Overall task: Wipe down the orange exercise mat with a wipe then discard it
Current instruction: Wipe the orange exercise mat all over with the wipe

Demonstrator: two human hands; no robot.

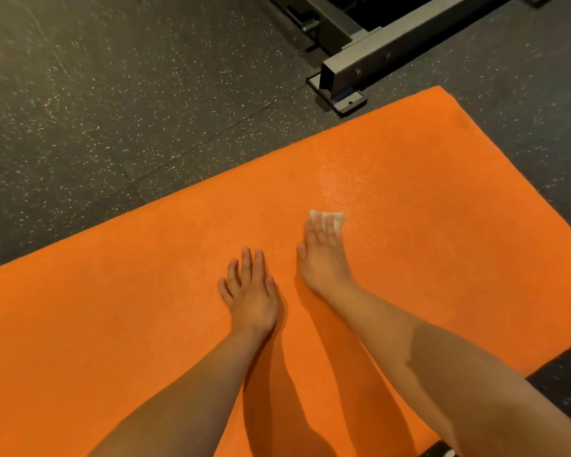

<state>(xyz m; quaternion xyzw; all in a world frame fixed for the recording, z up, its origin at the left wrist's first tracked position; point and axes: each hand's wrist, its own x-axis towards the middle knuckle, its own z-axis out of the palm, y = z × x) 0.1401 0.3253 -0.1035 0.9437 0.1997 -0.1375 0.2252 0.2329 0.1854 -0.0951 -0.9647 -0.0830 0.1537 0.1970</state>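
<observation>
Fingers (pixel 314 233) of right hand (pixel 322 262), straight, press and half-hide the wipe (pixel 337 218); left hand (pixel 252 300) flat on orange mat (pixel 112 324)

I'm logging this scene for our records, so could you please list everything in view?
Orange rectangular exercise mat: one, orange, lying on the floor, fills most of the view.
Small white crumpled wipe: one, white, on the mat under the right fingers.
Dark speckled rubber floor: one, black-grey, around the mat.
Grey metal equipment frame: one, grey, top of view, its foot beside the mat's far edge.
Left hand: one, flat on the mat, fingers straight.
Right hand: one, pressing the wipe onto the mat.
</observation>
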